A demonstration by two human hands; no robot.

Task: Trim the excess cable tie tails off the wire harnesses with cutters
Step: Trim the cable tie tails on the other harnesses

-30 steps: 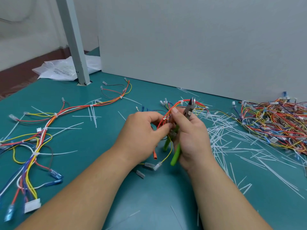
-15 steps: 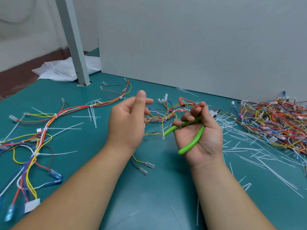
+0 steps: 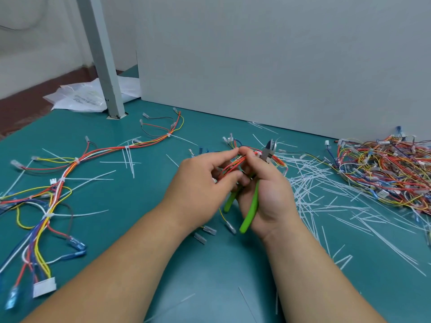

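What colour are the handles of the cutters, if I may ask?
Bright green handles, seen in the head view.

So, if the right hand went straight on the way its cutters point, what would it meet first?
Probably the grey panel behind the table: the right hand aims the cutters up and away, nothing visible between; depth unclear.

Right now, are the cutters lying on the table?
No, the right hand grips the cutters, tips up, beside the harness in the left hand.
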